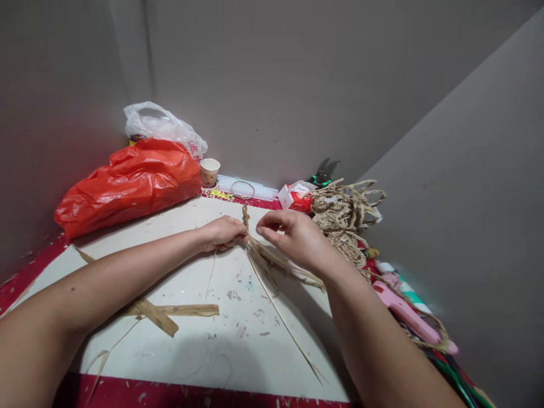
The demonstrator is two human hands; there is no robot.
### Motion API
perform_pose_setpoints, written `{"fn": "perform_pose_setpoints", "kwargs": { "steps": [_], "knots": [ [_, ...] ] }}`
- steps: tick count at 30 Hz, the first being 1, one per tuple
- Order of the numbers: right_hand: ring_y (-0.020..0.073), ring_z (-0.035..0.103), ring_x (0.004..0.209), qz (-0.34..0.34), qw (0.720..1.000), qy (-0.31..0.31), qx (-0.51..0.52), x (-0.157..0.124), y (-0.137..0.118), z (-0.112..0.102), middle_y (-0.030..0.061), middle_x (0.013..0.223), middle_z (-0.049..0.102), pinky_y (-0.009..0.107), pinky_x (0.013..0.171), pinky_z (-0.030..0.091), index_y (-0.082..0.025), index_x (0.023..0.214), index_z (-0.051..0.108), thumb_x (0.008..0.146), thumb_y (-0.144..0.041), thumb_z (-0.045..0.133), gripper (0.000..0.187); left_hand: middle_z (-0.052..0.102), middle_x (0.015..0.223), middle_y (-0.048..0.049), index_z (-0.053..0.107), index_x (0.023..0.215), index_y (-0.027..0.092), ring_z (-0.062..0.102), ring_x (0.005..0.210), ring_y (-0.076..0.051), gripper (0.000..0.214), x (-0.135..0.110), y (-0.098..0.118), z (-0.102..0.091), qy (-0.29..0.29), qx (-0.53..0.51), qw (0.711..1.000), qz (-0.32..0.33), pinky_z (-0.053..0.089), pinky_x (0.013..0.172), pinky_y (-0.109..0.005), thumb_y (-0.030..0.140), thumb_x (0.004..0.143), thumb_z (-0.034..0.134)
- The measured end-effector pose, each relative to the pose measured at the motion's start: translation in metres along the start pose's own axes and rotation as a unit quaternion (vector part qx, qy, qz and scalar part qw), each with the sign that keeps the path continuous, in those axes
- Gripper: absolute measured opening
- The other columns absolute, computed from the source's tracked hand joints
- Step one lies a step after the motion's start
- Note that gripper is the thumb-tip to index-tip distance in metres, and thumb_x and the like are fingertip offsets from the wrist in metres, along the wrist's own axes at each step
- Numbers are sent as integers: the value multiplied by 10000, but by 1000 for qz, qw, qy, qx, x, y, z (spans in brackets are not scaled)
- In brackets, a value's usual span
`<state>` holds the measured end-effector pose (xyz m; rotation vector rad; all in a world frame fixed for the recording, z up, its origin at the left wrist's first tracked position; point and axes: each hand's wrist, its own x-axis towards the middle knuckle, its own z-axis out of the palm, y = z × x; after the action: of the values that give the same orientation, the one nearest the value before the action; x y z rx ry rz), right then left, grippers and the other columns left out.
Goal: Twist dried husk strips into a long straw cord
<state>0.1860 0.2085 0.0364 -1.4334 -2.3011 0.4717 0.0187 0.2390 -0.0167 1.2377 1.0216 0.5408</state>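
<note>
A short twisted cord of dry plant fibre [245, 215] stands up from my left hand [225, 233], whose thumb and fingers pinch it just below the twisted part. Loose flat strands [272, 260] fan out from that grip to the right and toward me over the white board. My right hand [296, 237] hovers just right of the cord, above the strands. Its thumb and index finger curve toward each other with a small gap, and I see nothing between them. The other right fingers are partly hidden behind the hand.
Dried leaf strips [187, 310] lie on the white board [204, 345]. Behind are a red plastic bag [140, 175], a paper cup [209, 170], clear sticks [263, 191] and a wire ring [242, 190]. Rope coils [340, 212] and a pink glue gun [408, 317] line the right edge.
</note>
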Motion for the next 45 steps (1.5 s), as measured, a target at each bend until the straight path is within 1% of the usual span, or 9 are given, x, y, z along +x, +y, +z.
{"fn": "perform_pose_setpoints", "kwargs": {
  "steps": [6,12,20,24,27,30,34,39,45],
  "knots": [
    [268,584,688,53,962,-185,-196,-23,-34,25,158,665,624,338,626,348,-148,633,616,744,-308,579,198,259,342,72,515,606,164,155,299,-52,148,-1,2,1,-4,2,1000,-7,85,348,-232,213,736,463],
    [218,588,680,78,967,-159,-184,-45,-10,35,132,802,659,295,581,300,-174,882,584,800,-198,468,145,253,345,72,510,608,163,157,300,-51,153,-4,4,3,-8,13,1000,-9,88,350,-229,202,745,452],
    [168,534,650,129,975,-109,-146,-61,2,34,67,735,619,257,569,289,-162,912,557,776,-225,481,168,248,368,78,544,662,156,154,311,-50,150,-3,1,3,-1,37,999,11,97,349,-223,223,766,459],
    [134,497,608,118,988,-100,-15,-68,5,33,26,681,582,239,574,327,-161,872,578,731,-166,486,169,251,365,80,552,666,155,155,307,-50,150,-1,-1,3,7,40,999,21,102,352,-222,230,766,470],
    [100,443,526,121,961,-154,197,-71,1,21,-6,618,528,217,506,333,-149,820,590,714,-231,523,149,253,357,80,557,671,156,155,304,-52,153,0,-2,3,9,41,999,24,106,350,-223,235,769,470],
    [75,413,480,150,933,-55,323,-65,-5,12,-22,618,510,202,458,327,-141,892,590,674,-270,569,254,252,358,82,558,678,157,153,305,-49,153,0,-2,3,8,46,999,23,105,351,-223,250,771,480],
    [70,366,418,176,927,85,319,-47,0,24,-54,507,445,201,420,312,-116,931,629,650,-255,559,322,255,366,82,570,694,161,159,307,-51,170,0,-4,2,3,45,998,32,105,354,-224,266,786,473],
    [117,479,488,151,960,119,205,-36,16,54,23,584,601,231,470,373,-100,937,700,681,-228,514,342,262,388,79,597,716,156,177,310,-48,188,0,-7,1,-9,43,997,57,116,354,-219,268,802,473],
    [195,625,655,107,983,101,110,-41,18,58,74,813,719,287,595,466,-162,1020,705,730,-192,493,361,297,388,69,528,622,158,204,305,-47,202,-2,-6,2,-16,55,996,63,121,340,-221,247,796,476]
  ]
}}
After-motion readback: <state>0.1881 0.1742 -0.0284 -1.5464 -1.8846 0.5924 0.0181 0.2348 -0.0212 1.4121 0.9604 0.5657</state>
